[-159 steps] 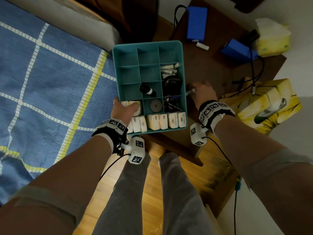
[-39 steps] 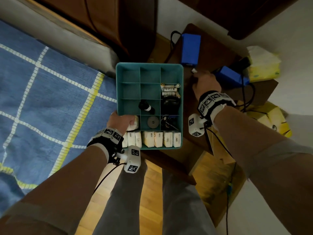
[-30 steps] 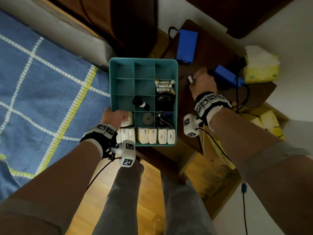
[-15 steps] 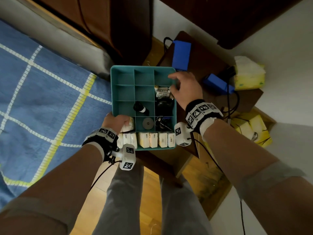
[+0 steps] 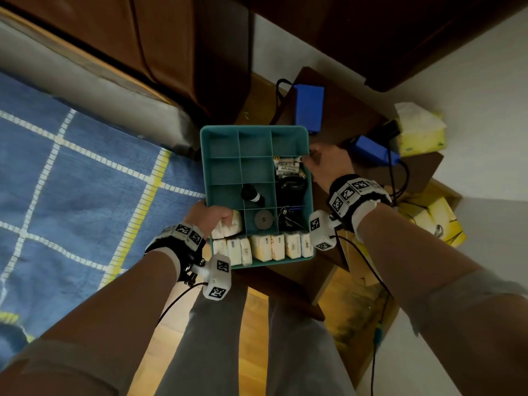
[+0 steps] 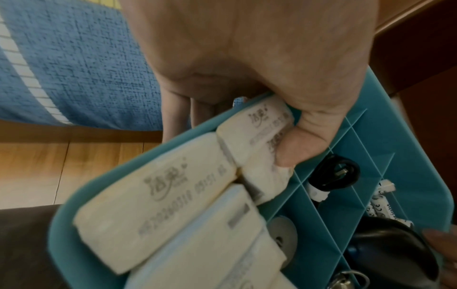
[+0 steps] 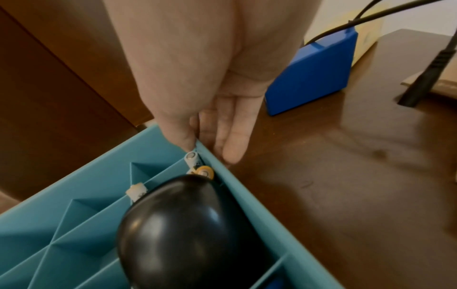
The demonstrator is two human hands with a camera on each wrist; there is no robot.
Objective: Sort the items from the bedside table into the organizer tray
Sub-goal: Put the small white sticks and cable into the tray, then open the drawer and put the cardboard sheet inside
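Now the right hand (image 5: 328,167) has slid back from over the batteries (image 5: 288,168) to the tray (image 5: 223,172) side, thumb and fingers pinching its wall. Left hand (image 5: 210,217) grips the near corner, thumb pressing a tissue pack (image 5: 228,227). Tray sits above the table (image 5: 343,118) edge.

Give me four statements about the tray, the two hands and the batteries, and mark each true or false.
1. The left hand grips the teal tray's near corner, thumb on a tissue pack. True.
2. The batteries lie in the same compartment as the black mouse. False: they lie one compartment farther away.
3. The right hand is at the tray's right wall. True.
4. The tray's far row holds tissue packs. False: it is empty.
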